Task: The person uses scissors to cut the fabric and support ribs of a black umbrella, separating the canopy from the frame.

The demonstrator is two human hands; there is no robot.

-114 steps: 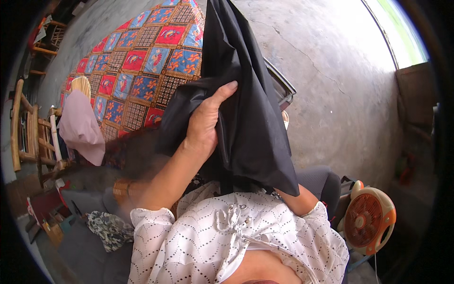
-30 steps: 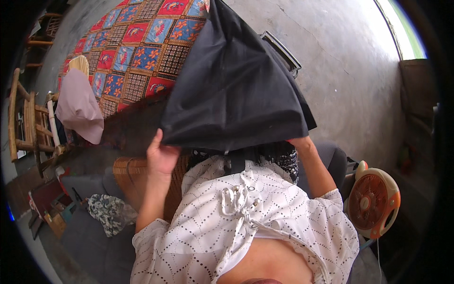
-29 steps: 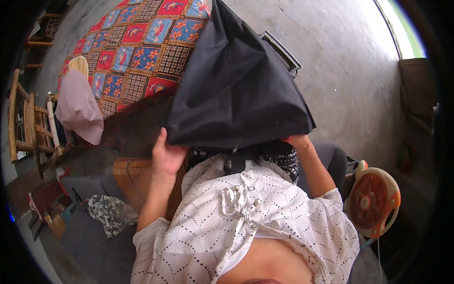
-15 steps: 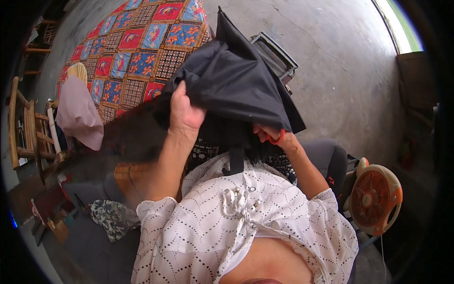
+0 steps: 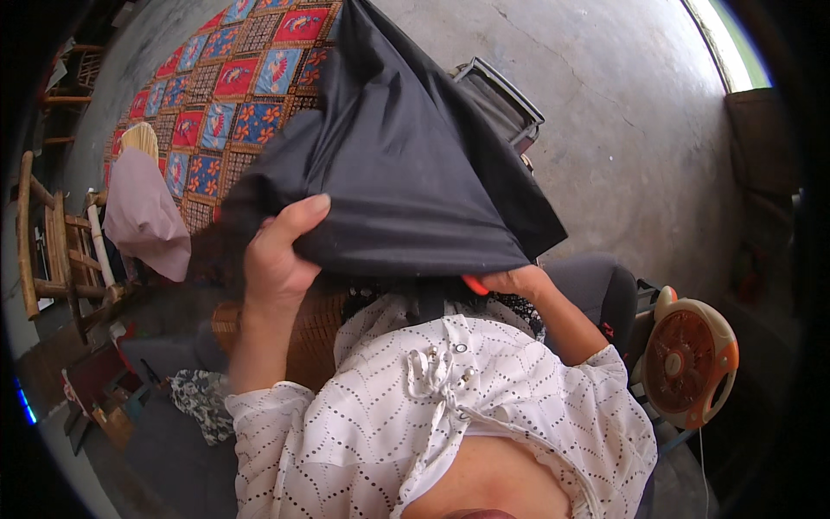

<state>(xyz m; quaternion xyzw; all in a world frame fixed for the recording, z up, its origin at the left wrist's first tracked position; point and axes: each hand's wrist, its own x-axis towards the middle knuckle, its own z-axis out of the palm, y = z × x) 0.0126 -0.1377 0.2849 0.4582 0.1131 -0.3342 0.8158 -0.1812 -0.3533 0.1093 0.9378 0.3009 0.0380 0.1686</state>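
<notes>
A large piece of thin, slightly shiny black fabric (image 5: 406,182) spreads over my lap, its folds running up and away from me. My left hand (image 5: 281,251) grips its near left edge, thumb on top and fingers underneath. At the near right edge, my right hand (image 5: 512,281) is partly under the fabric with its fingers mostly hidden. A small orange-red thing (image 5: 475,285) shows beside those fingers; its kind cannot be made out. Below the fabric's edge, a dark strap-like strip hangs down against my white dotted top (image 5: 372,381).
A patchwork-print cloth (image 5: 203,130) in red and blue lies at the far left. Wooden chairs (image 5: 60,233) stand to the left, near a pale pink cloth (image 5: 147,216). An orange and white fan (image 5: 687,363) is at my right. Beyond the fabric is a metal-framed object (image 5: 501,99) on the concrete floor.
My left hand has moved left and nearer to me, drawing the fabric wider and flatter. My right hand has come slightly nearer, and the fabric covers more of the patchwork cloth.
</notes>
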